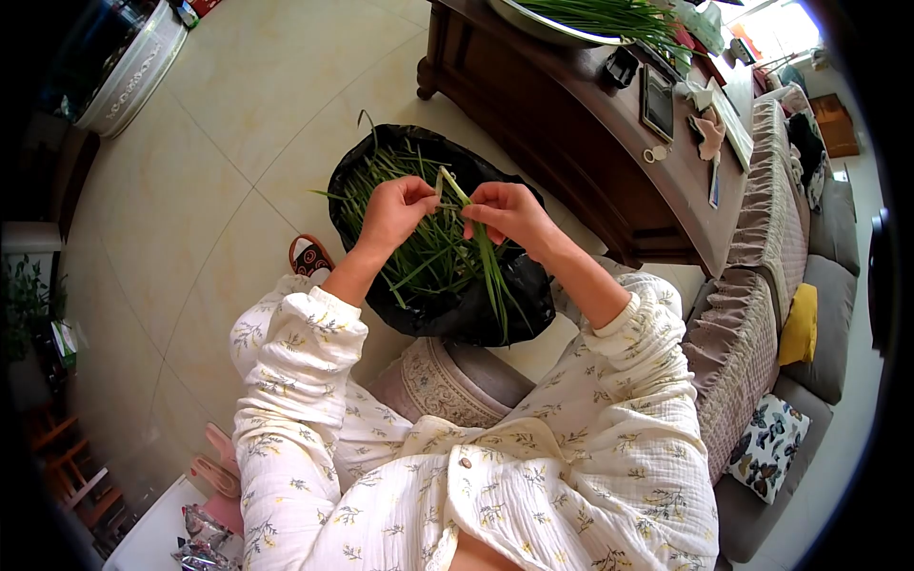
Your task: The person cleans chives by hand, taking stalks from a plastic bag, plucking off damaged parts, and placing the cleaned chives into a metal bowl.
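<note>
Over a black plastic bag (528,303) on the floor, both of my hands are raised close together. My right hand (506,214) grips a small bunch of garlic chives (490,271), pale stem ends up and green leaves hanging down. Beside those stem ends, my left hand (398,211) pinches a thin pale strip of leaf between thumb and fingertips. More loose chives (395,171) fill the bag beneath, some poking over its rim.
A dark wooden table (562,119) stands ahead to the right, bearing a metal basin (547,30) of chives and a phone (657,103). A sofa (738,352) runs along the right. A patterned stool (428,385) sits between my knees. Tiled floor (181,219) extends left.
</note>
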